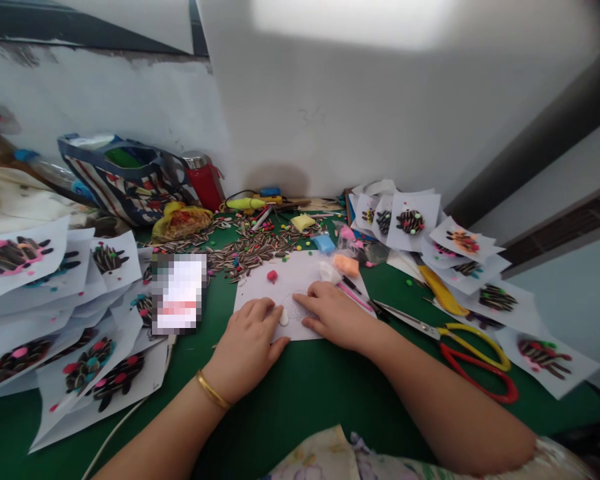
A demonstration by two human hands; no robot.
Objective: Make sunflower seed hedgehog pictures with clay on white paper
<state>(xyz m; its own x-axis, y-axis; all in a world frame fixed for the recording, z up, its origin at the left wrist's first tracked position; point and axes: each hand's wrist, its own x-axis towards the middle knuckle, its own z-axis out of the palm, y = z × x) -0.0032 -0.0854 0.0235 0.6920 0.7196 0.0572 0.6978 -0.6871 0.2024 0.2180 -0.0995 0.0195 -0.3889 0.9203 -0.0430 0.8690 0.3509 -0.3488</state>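
Observation:
A sheet of white paper (253, 283) lies flat on the green table, with a patch of fine dark marks (295, 308) near its middle. My left hand (250, 340) rests on the paper's lower left part, fingers stretched and thumb apart. Beside its index fingertip is a small white oval piece (284, 317), apparently clay. From the other side, my right hand (337, 313) touches the paper with index finger and thumb extended and apart, holding nothing I can see. A red lump (271, 275) sits higher up on the sheet.
Sunflower seeds (250, 250) are heaped behind the paper, near blue (324, 243) and orange clay packs (347, 265). Scissors (447, 331) and a yellow cutter (443, 290) lie right. Seed-decorated sheets (100, 400) are piled left, more at right. A phone (180, 293) with a cable lies left.

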